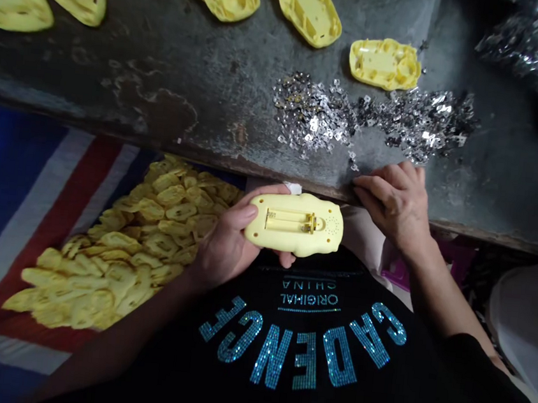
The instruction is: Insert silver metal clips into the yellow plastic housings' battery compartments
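Note:
My left hand (pixel 226 242) grips a yellow plastic toy shell (pixel 295 223) with its battery compartment facing up, held just below the edge of the dark worktable (pixel 189 90). My right hand (pixel 397 199) rests on the table's front edge with its fingers curled together, pinching at the edge near a scattered pile of small shiny metal contacts (pixel 369 116). What the fingers hold, if anything, is too small to see.
Several more yellow shells (pixel 384 63) lie along the back of the table. A heap of yellow shells (pixel 125 244) sits on a striped red, white and blue cloth at the lower left. A bag of metal parts (pixel 530 43) is at the upper right, a white container (pixel 526 318) at the right.

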{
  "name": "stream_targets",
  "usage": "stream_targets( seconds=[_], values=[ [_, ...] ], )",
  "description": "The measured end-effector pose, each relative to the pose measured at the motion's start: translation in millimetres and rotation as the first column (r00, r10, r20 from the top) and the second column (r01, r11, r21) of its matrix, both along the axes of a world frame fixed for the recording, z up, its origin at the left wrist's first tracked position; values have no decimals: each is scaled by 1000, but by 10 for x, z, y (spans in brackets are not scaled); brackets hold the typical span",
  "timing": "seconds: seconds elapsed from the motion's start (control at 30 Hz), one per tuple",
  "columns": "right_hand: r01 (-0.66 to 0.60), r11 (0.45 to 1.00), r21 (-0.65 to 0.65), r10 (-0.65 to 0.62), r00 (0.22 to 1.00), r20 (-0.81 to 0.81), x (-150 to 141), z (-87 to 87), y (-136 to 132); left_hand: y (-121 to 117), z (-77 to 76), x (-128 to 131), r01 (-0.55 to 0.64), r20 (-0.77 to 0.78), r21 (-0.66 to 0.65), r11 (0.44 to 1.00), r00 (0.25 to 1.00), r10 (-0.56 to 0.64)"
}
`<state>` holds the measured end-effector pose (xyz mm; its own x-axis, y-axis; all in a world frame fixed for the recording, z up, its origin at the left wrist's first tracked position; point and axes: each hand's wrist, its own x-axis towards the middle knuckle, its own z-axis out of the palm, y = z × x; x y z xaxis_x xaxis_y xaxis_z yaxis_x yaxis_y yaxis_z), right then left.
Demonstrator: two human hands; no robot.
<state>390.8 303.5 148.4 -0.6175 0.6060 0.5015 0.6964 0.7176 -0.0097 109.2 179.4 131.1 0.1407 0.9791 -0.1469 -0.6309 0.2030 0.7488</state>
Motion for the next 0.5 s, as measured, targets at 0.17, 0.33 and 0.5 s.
stream_targets(
  seconds=[0.17,0.33,0.5],
  values=[
    [32,999,3,-32,999,18,1,-71,108,50,-94,-1,-8,-10,-31,999,1000,7],
    [-4,999,-33,4,1000,21,-94,-160,57,16,-202,2,-16,-32,-60,998,999,14],
    [-65,972,225,72,997,-24,-166,-306,-8,152,-555,-33,-79,-13,-186,979,997,78]
  ],
)
